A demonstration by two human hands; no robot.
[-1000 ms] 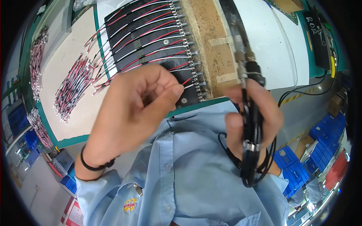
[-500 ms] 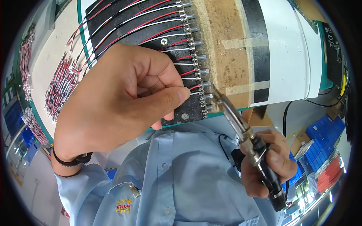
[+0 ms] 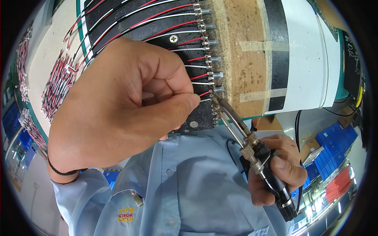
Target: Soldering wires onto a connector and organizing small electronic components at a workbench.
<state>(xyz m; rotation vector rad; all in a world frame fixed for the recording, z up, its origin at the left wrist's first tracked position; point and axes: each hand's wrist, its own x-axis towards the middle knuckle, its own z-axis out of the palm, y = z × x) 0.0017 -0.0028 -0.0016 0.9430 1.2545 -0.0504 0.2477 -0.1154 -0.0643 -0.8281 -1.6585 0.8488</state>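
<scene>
While left hand (image 3: 118,106) pinches wire (hiding jig (image 3: 134,27)) | right hand (image 3: 275,169) grips soldering iron (image 3: 244,133)

A pale worktop (image 3: 43,67) edged in green (image 3: 80,27); blue bins (image 3: 334,145) stacked at the right, more, possibly crates (image 3: 17,129), blurred on the left.

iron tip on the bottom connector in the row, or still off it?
Touching. The head view shows the soldering iron in the right hand, its tip meeting the lowest connector with no gap visible.
</scene>
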